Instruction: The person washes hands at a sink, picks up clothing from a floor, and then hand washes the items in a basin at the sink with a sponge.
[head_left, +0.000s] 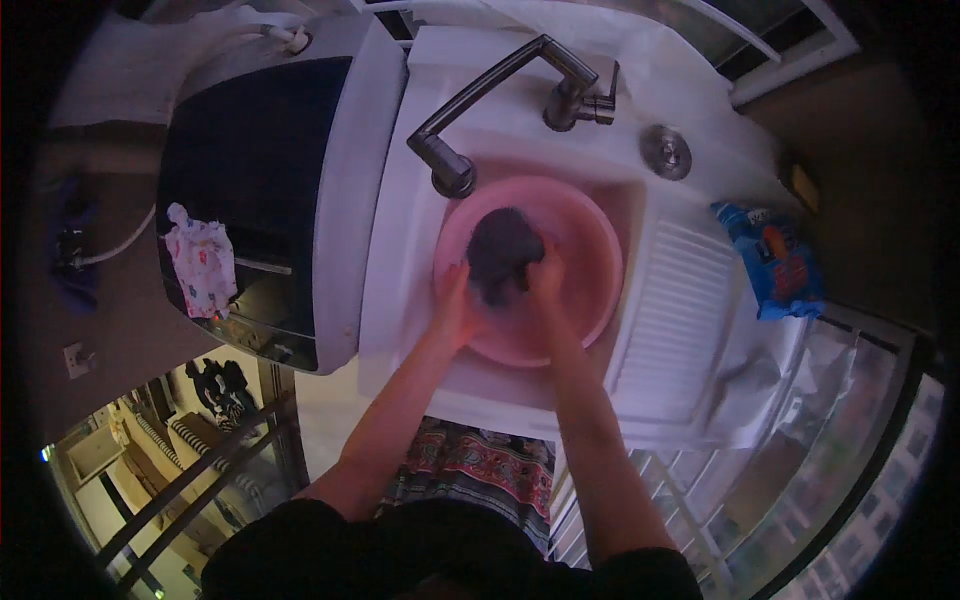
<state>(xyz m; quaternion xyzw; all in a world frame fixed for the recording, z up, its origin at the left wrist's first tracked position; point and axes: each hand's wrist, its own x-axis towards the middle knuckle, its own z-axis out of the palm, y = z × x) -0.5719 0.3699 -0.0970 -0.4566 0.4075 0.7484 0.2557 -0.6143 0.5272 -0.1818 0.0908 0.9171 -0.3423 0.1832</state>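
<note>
Black-clad torso (450,545) before a white sink (400,345) and round pink basin (588,270)

Inside the basin, a bunched dark grey cloth (500,245) lies toward the upper left. The right hand (544,276) has its fingers closed on the cloth's right edge; the left hand (454,302) sits at its left side, its grip too dim to tell. An angular dark metal faucet (490,82) reaches toward the basin's rim. Rightward, a ribbed white drainboard (675,300) runs toward a blue packet (775,262). Leftward, a pale machine with a glossy black lid (265,150) carries a pink-and-white patterned cloth (207,275).
</note>
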